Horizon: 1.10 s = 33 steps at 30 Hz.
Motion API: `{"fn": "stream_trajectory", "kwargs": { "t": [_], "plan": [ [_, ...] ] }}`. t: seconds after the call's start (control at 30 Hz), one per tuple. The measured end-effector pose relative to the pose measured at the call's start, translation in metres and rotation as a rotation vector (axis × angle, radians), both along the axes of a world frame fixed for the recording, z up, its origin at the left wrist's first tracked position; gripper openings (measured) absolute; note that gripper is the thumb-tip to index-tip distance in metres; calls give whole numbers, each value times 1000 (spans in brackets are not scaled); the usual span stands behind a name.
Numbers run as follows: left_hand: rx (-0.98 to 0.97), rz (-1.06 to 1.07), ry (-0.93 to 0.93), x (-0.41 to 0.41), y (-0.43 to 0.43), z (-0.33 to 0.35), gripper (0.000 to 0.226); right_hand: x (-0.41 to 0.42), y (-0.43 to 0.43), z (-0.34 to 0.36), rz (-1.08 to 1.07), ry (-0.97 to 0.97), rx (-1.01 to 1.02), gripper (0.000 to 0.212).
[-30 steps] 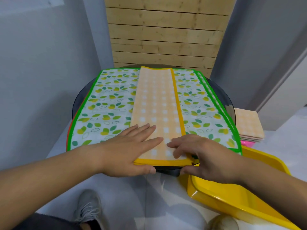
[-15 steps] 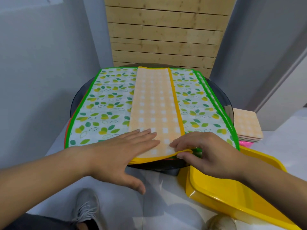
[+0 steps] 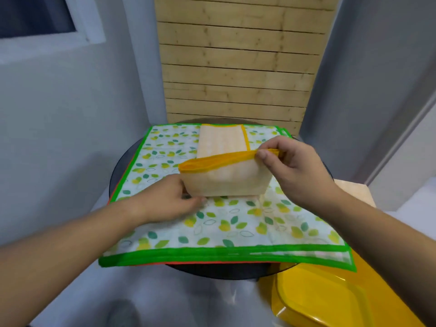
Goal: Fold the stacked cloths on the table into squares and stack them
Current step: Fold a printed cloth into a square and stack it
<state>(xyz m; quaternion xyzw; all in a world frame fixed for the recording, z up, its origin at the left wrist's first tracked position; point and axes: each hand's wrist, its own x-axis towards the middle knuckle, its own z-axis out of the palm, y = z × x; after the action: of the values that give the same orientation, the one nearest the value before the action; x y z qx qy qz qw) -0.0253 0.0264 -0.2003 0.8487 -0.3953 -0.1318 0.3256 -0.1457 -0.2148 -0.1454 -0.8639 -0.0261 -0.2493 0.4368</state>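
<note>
Two hands work over a round dark glass surface [image 3: 146,159] that carries the stacked cloths. Leftmost, the left hand [image 3: 169,200] lies low on the leaf-print cloth [image 3: 226,223], fingers curled against the near left bottom corner of the raised orange checked cloth [image 3: 226,178]; whether it pinches that corner or only presses beside it cannot be told. The leaf-print cloth, white with green and yellow leaves and a green border, spreads out flat under both hands, and a red edge [image 3: 118,192] of another cloth shows from beneath it left of the left hand. The orange checked cloth is folded into a long strip; its far part lies flat beyond the hands, while its near part stands up in a loop between them. The right hand [image 3: 292,168] is held above the surface, thumb and fingers closed in a pinch on the yellow-hemmed top edge of that loop.

Below the right forearm, off the surface's near right edge, sits a yellow plastic tub [image 3: 313,300]; its inside looks bare as far as the frame shows. Right of the right wrist, a pale orange folded cloth [image 3: 354,192] shows, mostly hidden by the arm. A wooden slat panel [image 3: 238,60] stands beyond the hands, with grey walls on either side.
</note>
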Motion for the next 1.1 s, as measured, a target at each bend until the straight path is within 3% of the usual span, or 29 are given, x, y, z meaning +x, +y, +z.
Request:
{"fn": "stream_trajectory", "kwargs": {
  "t": [0.1,0.17,0.23,0.33,0.47,0.53,0.67,0.77,0.83,0.97,1.03,1.1],
  "plan": [
    [-18,130,103,12,-12,6,18,24,-5,3,-90,3,158,11],
    [-76,205,154,19,-21,7,7,36,-11,-6,-141,103,294,36],
    [-112,276,200,25,-27,7,19,44,-17,-22,-190,232,357,58],
    [-114,348,277,26,-31,8,18,48,-21,-44,-229,396,270,69],
    [-140,405,339,27,-34,7,11,45,-21,-54,-199,447,167,70],
    [-131,408,365,26,-35,8,13,43,-22,-56,-187,449,86,63],
    [-71,415,428,20,-34,8,21,35,-25,-54,-195,463,-60,26],
    [5,377,466,9,-33,6,21,27,-25,-56,-157,501,-91,18],
    [80,364,346,3,-32,6,28,22,-23,-59,-125,542,-104,16],
    [194,380,104,-3,-30,-1,75,18,-20,-62,-126,541,-121,13],
    [172,357,77,-5,-29,-3,75,17,-20,-62,-134,548,-130,14],
    [159,324,44,-4,-30,-4,58,18,-18,-63,-154,558,-150,16]
  ]
}}
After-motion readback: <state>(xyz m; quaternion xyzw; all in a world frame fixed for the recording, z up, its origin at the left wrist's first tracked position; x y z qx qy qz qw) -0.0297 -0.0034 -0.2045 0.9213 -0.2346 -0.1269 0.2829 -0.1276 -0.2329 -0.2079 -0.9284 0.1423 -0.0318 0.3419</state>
